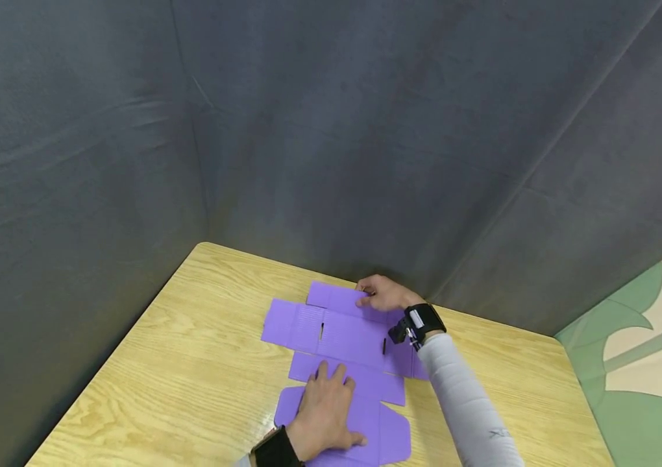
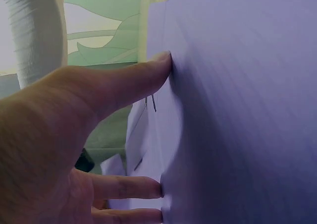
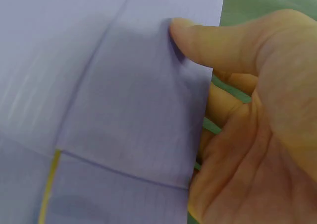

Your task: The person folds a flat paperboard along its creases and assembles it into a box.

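Observation:
A flattened purple box lies unfolded on the table, with several flaps, crease lines and narrow dark slots. My left hand rests on its near panels, fingers spread and thumb out to the right. In the left wrist view, the thumb and fingertips of that hand touch the purple sheet. At the far edge, my right hand pinches a flap of the box. The right wrist view has the thumb of this hand on top of the flap, with the other fingers partly hidden behind it.
The wood-grain table extends to both sides of the box. A dark grey fabric wall rises directly behind its far edge. A green and beige patterned surface lies beyond the right side.

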A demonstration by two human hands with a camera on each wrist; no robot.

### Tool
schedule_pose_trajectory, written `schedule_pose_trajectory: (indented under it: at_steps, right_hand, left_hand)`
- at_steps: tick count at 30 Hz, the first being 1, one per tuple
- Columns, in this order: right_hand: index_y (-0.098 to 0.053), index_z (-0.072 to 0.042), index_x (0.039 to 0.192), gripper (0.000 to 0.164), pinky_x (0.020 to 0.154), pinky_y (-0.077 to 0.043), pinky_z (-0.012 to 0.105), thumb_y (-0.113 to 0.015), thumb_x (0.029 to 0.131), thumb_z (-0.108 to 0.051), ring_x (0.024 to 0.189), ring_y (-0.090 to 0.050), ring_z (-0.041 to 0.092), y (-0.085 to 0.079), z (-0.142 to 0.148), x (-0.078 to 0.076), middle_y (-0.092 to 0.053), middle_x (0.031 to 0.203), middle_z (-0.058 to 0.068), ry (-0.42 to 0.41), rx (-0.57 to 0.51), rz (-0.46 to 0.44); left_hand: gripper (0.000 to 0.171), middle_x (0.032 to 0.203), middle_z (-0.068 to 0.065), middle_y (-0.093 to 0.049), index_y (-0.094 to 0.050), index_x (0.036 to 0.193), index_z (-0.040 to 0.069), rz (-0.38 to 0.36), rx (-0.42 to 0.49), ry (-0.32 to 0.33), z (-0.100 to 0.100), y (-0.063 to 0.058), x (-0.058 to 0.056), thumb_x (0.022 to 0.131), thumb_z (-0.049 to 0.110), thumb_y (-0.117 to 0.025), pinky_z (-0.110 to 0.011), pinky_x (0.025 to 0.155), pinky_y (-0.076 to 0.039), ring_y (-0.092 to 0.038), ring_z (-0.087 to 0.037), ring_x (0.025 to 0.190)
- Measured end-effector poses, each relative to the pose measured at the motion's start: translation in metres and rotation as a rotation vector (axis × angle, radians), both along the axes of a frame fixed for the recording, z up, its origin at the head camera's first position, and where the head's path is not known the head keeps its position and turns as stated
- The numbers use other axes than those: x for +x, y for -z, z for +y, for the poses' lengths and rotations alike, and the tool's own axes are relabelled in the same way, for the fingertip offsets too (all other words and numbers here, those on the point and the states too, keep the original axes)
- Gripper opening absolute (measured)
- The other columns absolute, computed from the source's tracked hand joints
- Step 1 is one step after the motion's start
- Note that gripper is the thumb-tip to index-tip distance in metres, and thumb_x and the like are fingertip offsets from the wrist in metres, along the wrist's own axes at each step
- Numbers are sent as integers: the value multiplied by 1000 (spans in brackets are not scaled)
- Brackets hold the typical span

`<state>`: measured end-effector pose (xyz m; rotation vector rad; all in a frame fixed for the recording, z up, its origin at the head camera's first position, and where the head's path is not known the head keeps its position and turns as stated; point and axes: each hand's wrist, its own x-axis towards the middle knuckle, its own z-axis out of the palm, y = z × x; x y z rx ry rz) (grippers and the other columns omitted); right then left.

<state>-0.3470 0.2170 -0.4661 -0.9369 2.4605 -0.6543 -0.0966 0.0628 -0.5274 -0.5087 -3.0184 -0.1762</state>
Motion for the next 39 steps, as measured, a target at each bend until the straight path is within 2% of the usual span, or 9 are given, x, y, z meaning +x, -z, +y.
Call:
schedule_pose_trajectory:
  at_steps: [9,15,18,22,28,34,39]
  right_hand:
    - [-68,-11,97,9,60,-31,23,-74,98,-5,60,-39,5,-29,0,19,-49,68,-9,-31,-2,29]
    - [-70,-6,101,3,58,-31,23,-73,99,-6,59,-40,5,-46,-3,34,-45,64,-11,-37,9,111]
    - [-71,-6,100,4,58,-32,24,-74,98,-6,60,-42,6,-51,-3,45,-46,65,-10,-25,-2,157]
    - [-72,-9,97,4,59,-38,26,-74,98,-6,64,-49,9,-57,-3,62,-55,72,-6,-5,-34,222]
    - [-67,-10,97,8,62,-44,26,-71,100,-4,66,-51,7,-59,-1,89,-53,74,-7,-22,-37,371]
    - [-71,-17,107,11,63,-48,28,-72,101,-8,65,-53,6,-54,-1,118,-61,79,-9,48,-23,490]
    - [-68,-20,102,8,58,-47,32,-72,101,-13,64,-54,9,-45,-10,138,-58,75,-10,90,-7,599]
  left_hand:
    - [98,118,-2,-62,-73,118,16,-10,-4,16,-5,4,-4,54,89,-86,-41,82,-58,-58,-30,110]
    - [99,118,-2,-62,-74,119,16,15,0,19,-6,4,-10,53,89,-86,-42,85,-58,-58,-29,110]
    - [98,118,-2,-62,-74,118,16,23,4,22,-7,2,-11,53,89,-86,-41,86,-58,-58,-29,109]
    - [97,119,-2,-62,-73,117,17,31,4,25,-7,1,-12,53,89,-85,-41,86,-57,-57,-29,111]
    - [99,123,-3,-62,-73,121,16,20,2,36,-6,-1,-13,56,89,-84,-43,91,-58,-58,-32,115]
    - [104,133,-5,-62,-71,132,15,-36,-4,41,-6,-3,-12,59,89,-83,-48,100,-57,-56,-38,127]
    - [109,139,-6,-61,-68,138,14,-74,1,31,-13,-4,-10,60,89,-81,-51,105,-54,-54,-41,133]
